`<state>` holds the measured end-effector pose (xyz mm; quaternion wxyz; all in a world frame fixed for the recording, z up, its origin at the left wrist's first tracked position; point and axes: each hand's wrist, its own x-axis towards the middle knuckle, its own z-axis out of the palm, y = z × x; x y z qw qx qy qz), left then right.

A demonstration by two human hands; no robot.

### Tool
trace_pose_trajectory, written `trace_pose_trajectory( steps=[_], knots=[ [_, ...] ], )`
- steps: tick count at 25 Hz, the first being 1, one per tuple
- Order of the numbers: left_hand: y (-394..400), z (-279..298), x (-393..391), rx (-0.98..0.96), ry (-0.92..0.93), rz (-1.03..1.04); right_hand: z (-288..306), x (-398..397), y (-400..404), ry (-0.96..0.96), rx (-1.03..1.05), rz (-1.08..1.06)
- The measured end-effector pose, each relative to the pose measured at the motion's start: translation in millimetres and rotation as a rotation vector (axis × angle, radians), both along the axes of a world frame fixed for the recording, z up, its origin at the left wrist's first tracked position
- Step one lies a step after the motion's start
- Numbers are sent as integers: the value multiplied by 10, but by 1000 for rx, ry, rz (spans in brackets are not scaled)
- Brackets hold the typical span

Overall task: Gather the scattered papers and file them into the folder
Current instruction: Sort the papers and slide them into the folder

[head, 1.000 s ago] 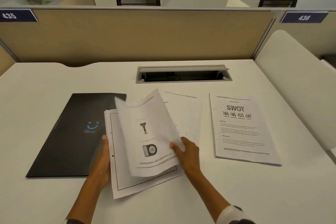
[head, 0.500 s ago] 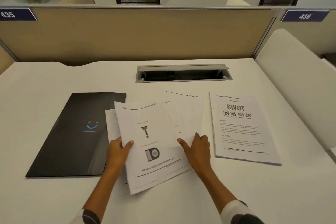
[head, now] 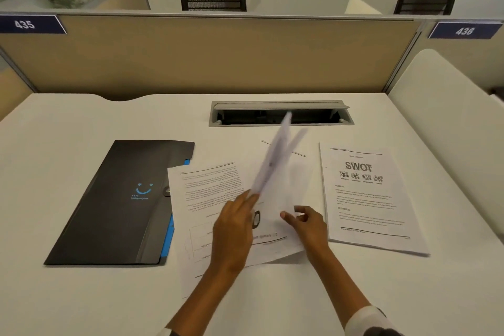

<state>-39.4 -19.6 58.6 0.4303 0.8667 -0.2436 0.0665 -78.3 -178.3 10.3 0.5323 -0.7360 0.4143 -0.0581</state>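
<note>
A black folder (head: 117, 204) with a blue smiley logo lies shut on the left of the white desk, a blue edge showing along its right side. Beside it is a loose pile of printed papers (head: 207, 194) with a text page on top. My left hand (head: 234, 224) pinches a couple of sheets (head: 275, 155) that stand up on edge, blurred by motion. My right hand (head: 308, 224) hovers just right of them, thumb and fingers apart, holding nothing. A stapled SWOT document (head: 365, 196) lies flat at the right.
An open grey cable tray (head: 281, 114) is set into the desk behind the papers. A beige partition (head: 218, 57) closes off the back. A white panel (head: 447, 106) rises along the desk's right side.
My left hand has moved right and lifted sheets up on edge. The diagram page that lay on top is mostly covered, and a text page shows on the pile. My right hand has lifted off the papers.
</note>
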Motion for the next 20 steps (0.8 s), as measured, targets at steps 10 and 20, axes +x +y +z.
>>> trace_pose_trajectory(
  steps=[10, 20],
  knots=[
    [384, 169, 547, -531, 599, 25, 373, 134, -278, -316, 293, 264],
    [1473, -57, 975, -876, 869, 575, 247, 302, 45, 396, -412, 73]
  ],
)
